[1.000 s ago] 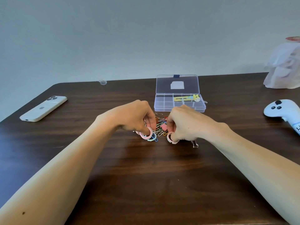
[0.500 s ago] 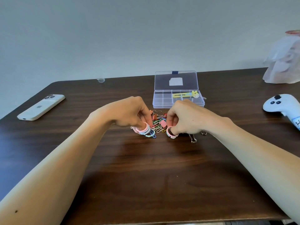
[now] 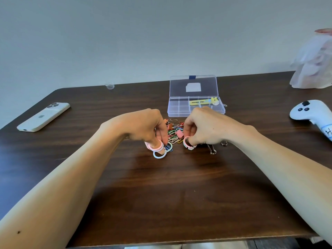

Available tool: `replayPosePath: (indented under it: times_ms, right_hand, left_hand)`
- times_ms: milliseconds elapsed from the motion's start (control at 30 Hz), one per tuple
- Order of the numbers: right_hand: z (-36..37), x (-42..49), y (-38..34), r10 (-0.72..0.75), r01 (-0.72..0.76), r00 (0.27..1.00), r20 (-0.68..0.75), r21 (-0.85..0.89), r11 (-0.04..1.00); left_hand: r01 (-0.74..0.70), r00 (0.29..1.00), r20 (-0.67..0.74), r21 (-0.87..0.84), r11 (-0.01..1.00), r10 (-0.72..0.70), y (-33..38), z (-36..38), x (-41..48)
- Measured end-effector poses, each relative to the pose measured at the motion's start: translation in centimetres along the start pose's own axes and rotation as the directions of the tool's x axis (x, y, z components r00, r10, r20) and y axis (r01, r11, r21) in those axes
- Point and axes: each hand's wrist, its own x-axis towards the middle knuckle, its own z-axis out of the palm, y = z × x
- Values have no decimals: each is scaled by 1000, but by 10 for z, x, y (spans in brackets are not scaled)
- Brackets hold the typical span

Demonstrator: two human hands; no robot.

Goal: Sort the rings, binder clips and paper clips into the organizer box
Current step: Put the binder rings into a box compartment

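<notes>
Left grip (image 3: 143,126): fingers curled, holding pink rings (image 3: 156,146) low over the table (image 3: 161,186). A pale ring (image 3: 159,155) lies on the table just beside them. Right grip (image 3: 204,126): fingers pinch one pink ring (image 3: 187,142). The clip pile (image 3: 175,134) lies between both grips. The box (image 3: 195,114) stands open just behind the pile.

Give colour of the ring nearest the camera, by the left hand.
The ring is pale blue; the head view shows it best.

rings (image 3: 156,147) in left hand (image 3: 143,126), right hand (image 3: 206,126) | clip pile (image 3: 175,134) between grips | organizer box (image 3: 177,114) behind | phone (image 3: 43,116) left | controller (image 3: 309,110) right
</notes>
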Motion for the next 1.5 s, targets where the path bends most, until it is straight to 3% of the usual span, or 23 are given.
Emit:
replayPosePath:
  times_ms: [500, 867, 1200, 1500]
  right_hand:
    - [2, 0, 1, -15, 15, 1000, -12, 11, 1000]
    - [1, 0, 2, -17, 17, 1000, -17, 26, 1000]
    - [-6, -1, 11, 18, -13, 1000, -15, 280, 960]
    - [-27, 9, 26, 60, -26, 995, -78, 379, 925]
  left_hand:
    - [-44, 997, 66, -77, 996, 49, -2, 2, 3]
    - [-48, 998, -40, -215, 975, 40, -4, 0, 2]
    - [-60, 981, -190, -447, 893, -30, -10, -4, 4]
    - [-57, 981, -189, -527, 848, -52, -8, -20, 22]
